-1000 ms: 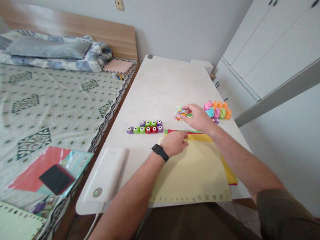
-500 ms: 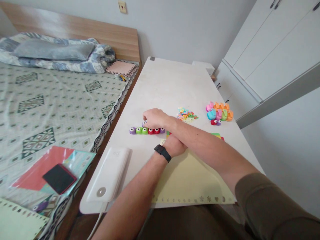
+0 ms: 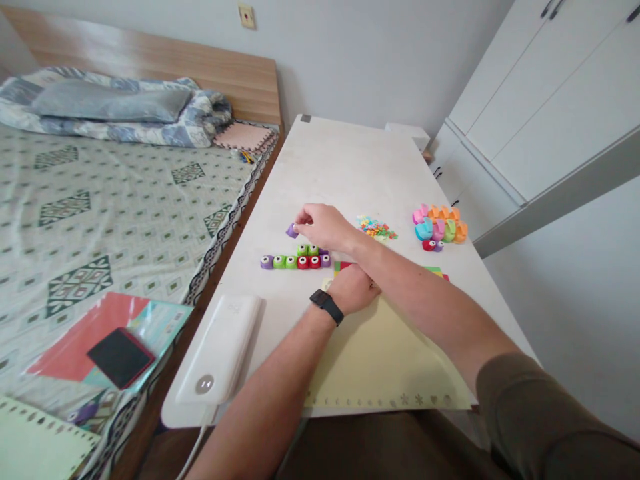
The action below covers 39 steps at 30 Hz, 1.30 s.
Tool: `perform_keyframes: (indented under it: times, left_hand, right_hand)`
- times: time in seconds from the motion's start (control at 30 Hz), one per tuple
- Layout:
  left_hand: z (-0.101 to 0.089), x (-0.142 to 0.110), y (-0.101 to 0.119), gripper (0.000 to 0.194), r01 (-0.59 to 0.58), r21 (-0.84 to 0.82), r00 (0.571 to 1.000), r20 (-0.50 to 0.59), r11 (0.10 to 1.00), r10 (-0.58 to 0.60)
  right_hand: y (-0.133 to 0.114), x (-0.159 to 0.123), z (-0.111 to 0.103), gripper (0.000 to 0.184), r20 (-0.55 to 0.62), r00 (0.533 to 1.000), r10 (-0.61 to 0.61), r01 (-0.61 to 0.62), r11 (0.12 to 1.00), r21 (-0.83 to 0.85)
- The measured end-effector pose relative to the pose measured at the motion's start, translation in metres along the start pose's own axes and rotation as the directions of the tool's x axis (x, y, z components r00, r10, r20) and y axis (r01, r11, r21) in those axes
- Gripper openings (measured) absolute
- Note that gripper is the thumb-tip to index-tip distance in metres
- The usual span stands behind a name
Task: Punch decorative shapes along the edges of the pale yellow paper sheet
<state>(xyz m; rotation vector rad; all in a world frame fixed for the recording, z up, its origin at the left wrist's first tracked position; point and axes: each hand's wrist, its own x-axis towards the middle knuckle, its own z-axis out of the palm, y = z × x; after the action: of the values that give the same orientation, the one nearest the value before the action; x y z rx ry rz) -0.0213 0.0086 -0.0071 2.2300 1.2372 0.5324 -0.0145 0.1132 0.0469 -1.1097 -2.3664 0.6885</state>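
My right hand reaches across my left arm and pinches a small purple paper punch, lifted just above the white table. Below it lie two rows of small punches in purple, green and red. My left hand, with a black watch on the wrist, rests closed on the top edge of a pale yellow paper sheet; its fingers are mostly hidden under my right forearm. Red and green sheets peek out beneath.
A heap of small coloured paper cut-outs and a cluster of larger punches lie to the right. A white power bank sits at the table's near left corner. The bed on the left carries papers and a phone.
My right hand left the cut-out heap, crossed left over my left arm to the punch rows, and has lifted one purple punch out of the upper row. My left hand stayed on the paper.
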Motion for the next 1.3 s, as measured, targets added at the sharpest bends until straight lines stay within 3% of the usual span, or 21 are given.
perform_keyframes:
  times: [0.1, 0.3, 0.5, 0.63, 0.8, 1.3]
  left_hand:
    - [0.0, 0.0, -0.001, 0.024, 0.016, -0.02, 1.0, 0.016, 1.0, -0.015]
    - [-0.003, -0.001, -0.003, 0.019, 0.006, -0.071, 1.0, -0.021, 0.997, -0.007]
    - [-0.006, 0.0, 0.001, 0.019, 0.034, -0.077, 0.999, 0.005, 0.996, -0.034]
    - [-0.008, 0.0, 0.002, 0.019, 0.054, -0.061, 0.999, -0.001, 0.997, -0.054]
    - [-0.008, 0.001, 0.002, 0.018, 0.066, -0.063, 0.998, -0.002, 0.996, -0.067]
    - [-0.006, 0.002, 0.002, 0.02, 0.064, -0.054, 0.998, -0.003, 0.997, -0.064]
  right_hand:
    - [0.006, -0.026, -0.027, 0.013, -0.085, 0.996, 0.008, 0.008, 0.981, 0.194]
    - [0.034, -0.099, -0.075, 0.023, -0.073, 0.984, 0.163, -0.104, 0.853, 0.512]
    - [0.078, -0.165, -0.101, 0.028, -0.038, 0.96, 0.278, -0.218, 0.824, 0.522]
    - [0.102, -0.193, -0.103, 0.034, 0.004, 0.955, 0.298, -0.273, 0.869, 0.414]
    - [0.111, -0.207, -0.094, 0.032, 0.051, 0.961, 0.272, -0.275, 0.922, 0.272]
    - [0.107, -0.21, -0.084, 0.03, 0.081, 0.965, 0.251, -0.262, 0.949, 0.174]
